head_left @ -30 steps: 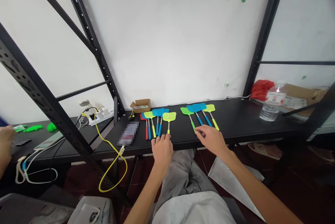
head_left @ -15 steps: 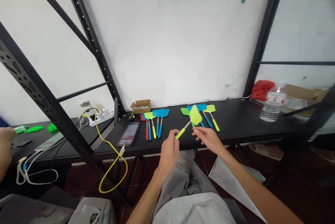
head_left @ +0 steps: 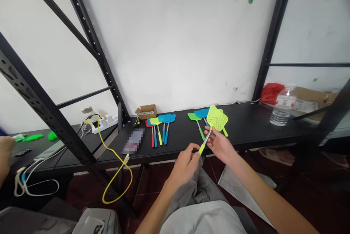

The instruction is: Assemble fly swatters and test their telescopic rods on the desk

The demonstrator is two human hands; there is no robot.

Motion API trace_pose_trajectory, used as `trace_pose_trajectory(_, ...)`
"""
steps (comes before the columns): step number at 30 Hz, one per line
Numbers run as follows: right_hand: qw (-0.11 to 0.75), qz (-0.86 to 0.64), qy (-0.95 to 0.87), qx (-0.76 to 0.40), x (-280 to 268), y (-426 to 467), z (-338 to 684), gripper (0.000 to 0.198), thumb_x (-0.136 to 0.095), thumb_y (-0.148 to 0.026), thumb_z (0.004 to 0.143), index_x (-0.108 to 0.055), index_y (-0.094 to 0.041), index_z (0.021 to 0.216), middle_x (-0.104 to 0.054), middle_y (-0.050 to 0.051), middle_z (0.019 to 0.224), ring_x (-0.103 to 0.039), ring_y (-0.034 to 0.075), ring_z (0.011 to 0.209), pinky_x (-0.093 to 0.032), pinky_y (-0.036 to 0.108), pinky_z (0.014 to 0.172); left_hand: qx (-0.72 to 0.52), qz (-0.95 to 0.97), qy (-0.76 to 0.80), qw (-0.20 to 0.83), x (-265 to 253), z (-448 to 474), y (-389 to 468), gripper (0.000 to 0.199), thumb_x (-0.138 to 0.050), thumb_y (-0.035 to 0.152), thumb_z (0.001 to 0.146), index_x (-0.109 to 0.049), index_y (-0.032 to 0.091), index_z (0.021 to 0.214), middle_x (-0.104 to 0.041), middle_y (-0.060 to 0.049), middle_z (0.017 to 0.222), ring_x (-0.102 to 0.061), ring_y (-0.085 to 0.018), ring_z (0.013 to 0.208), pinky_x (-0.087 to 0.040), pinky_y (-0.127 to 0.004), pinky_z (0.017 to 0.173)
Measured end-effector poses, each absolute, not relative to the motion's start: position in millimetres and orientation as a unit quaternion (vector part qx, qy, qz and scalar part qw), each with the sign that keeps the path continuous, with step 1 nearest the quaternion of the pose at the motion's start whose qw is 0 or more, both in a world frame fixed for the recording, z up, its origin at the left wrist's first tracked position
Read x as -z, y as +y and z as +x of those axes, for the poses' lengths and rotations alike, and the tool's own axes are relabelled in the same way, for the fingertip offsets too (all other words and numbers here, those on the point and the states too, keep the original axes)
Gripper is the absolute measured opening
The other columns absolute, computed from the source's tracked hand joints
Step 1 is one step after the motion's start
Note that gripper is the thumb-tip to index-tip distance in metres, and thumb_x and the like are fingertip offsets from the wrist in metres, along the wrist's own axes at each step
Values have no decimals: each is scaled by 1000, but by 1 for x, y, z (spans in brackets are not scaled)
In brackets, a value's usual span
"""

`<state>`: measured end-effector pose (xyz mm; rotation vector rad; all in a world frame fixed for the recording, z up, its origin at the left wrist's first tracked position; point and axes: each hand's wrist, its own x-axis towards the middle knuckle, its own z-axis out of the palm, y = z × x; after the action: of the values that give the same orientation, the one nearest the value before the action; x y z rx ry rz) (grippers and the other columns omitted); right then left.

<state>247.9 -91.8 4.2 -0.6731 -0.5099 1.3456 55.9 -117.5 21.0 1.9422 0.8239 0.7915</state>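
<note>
A yellow-green fly swatter (head_left: 214, 120) is held over the front part of the counter (head_left: 246, 124), right of centre in the lower half of the frame. Its grip (head_left: 201, 149) is pinched by the left hand (head_left: 187, 161); the metal shaft (head_left: 207, 139) is met by the right hand (head_left: 221, 147), its fingers loosely curled, though whether they are closed cannot be told. The swatter is probably light, its shaft stiff, its perforated head flexible; the grip is best grasped, the mesh left unsqueezed.
</note>
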Motion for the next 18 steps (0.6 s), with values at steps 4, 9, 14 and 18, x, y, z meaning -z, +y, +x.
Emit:
trace_pose_trajectory(4, 671, -322, -335, -577, -6, -100, 230, 28, -73, -44, 77, -75, -20, 92, -68, 6, 89, -51, 9, 58, -41, 21, 48, -318, 783, 334, 418, -18, 59, -118, 34, -38, 46, 94, -57, 18, 98, -51, 4, 53, -47, -12, 49, -33, -23, 52)
trace_pose_trajectory(9, 619, -360, -449, -534, -4, -110, 208, 36, -71, -48, 77, -75, -16, 93, -69, 9, 86, -55, 13, 63, -41, 24, 52, -350, 776, 336, 403, -14, 62, -115, 39, -39, 50, 94, -54, 16, 82, -53, 3, 55, -47, -11, 50, -32, -22, 52)
trace_pose_trajectory(14, 611, -377, -482, -502, -1, -111, 205, 33, -75, -48, 71, -72, -15, 78, -61, 3, 66, -51, 13, 57, -40, 26, 52, -374, 760, 351, 399, -15, 61, -114, 45, -39, 52, 94, -55, 15, 73, -48, 2, 52, -43, -11, 50, -30, -22, 52)
trace_pose_trajectory(18, 616, -389, -500, -468, -1, -110, 210, 35, -76, -50, 69, -67, -16, 74, -58, 1, 64, -49, 14, 58, -40, 27, 53, -395, 745, 359, 401, -18, 61, -117, 40, -42, 51, 93, -58, 16, 81, -49, 3, 55, -42, -11, 51, -30, -22, 52)
